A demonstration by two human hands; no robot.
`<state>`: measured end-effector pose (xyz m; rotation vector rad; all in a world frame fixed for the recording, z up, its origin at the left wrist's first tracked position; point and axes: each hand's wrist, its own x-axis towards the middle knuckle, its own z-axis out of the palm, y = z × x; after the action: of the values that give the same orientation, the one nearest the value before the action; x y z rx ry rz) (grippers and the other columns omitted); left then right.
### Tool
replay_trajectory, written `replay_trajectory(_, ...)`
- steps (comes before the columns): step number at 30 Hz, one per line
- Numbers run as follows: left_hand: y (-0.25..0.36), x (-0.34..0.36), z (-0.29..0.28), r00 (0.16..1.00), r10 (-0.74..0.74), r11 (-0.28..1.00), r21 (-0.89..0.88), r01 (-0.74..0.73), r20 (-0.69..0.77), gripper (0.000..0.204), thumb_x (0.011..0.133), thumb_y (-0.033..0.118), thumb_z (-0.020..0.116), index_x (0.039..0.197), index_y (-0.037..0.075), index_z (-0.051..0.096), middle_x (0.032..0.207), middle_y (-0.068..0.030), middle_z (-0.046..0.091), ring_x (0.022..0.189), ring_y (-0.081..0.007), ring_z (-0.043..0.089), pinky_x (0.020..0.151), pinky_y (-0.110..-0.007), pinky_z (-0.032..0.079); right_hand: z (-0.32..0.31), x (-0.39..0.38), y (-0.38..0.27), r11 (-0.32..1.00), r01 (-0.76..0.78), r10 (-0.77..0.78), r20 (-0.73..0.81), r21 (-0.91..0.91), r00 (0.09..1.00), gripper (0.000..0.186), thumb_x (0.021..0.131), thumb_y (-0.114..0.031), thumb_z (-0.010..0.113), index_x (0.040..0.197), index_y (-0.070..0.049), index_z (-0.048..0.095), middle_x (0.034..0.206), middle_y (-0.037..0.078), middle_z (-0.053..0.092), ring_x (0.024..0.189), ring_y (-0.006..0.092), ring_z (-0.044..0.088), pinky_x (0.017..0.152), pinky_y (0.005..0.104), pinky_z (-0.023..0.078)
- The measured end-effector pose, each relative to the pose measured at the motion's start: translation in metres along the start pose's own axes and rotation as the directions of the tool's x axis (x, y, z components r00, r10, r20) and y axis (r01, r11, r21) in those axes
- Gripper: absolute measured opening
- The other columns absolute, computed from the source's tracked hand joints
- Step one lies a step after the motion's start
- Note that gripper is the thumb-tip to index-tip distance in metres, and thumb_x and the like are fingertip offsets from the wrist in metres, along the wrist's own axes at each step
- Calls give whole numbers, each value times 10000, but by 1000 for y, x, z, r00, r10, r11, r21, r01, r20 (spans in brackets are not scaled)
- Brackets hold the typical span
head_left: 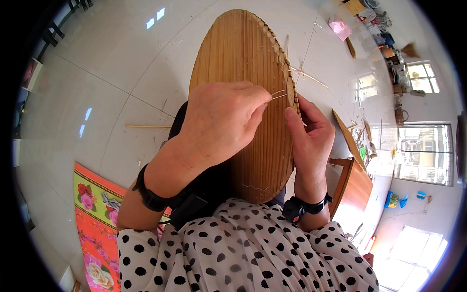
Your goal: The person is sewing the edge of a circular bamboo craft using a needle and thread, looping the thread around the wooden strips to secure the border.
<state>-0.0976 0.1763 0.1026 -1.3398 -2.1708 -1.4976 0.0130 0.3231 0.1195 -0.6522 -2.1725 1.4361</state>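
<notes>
A flat, round mat of tan stalks point(236, 53) stands tilted up in front of me, its lower end by my lap. The stalks lie side by side, and cut ends line its right edge. My left hand point(221, 121) is closed in a pinch over the mat, holding a pale thread point(278, 95) that runs to the right edge. My right hand point(312, 130) grips that edge, with the thumb on the near face and the fingers partly hidden behind. Another bit of thread point(255, 187) lies on the mat's lower part.
Loose stalks point(148, 126) and scraps lie on the tiled floor point(109, 53). At the left is a flowered red cloth point(99, 233). A wooden stool or low table point(351, 192) stands at the right, beside another stalk piece point(348, 134). A broom point(410, 50) and windows are farther off.
</notes>
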Motion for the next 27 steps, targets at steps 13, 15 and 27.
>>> replay_trajectory(13, 1, 1, -2, 1000, 0, 1000, 12, -1, 17, 100, 795, -24, 680, 887, 14, 685, 747, -109, 672, 586, -252, 631, 515, -309, 466, 1, 0, -1, 1000, 16, -16, -2, -3, 1000, 337, 876, -55, 693, 1186, 65, 638, 992, 38, 643, 864, 65, 567, 725, 218, 532)
replay_trajectory(15, 0, 2, -4, 999, 6, 1000, 29, -7, 35, 99, 796, -21, 682, 888, 16, 687, 748, -107, 673, 585, -252, 630, 515, -310, 466, 2, -1, -1, 1000, 15, -15, -6, 0, 1000, 336, 875, -55, 694, 1184, 66, 638, 994, 39, 644, 865, 66, 568, 723, 217, 530)
replay_trajectory(27, 2, 5, -7, 998, 9, 997, 78, -13, 56, 96, 793, -19, 684, 877, 26, 690, 738, -100, 671, 576, -256, 628, 511, -321, 468, 2, 0, 3, 999, 38, -38, 0, 0, 999, 335, 871, -67, 704, 1174, 63, 644, 989, 34, 642, 846, 66, 569, 708, 213, 520)
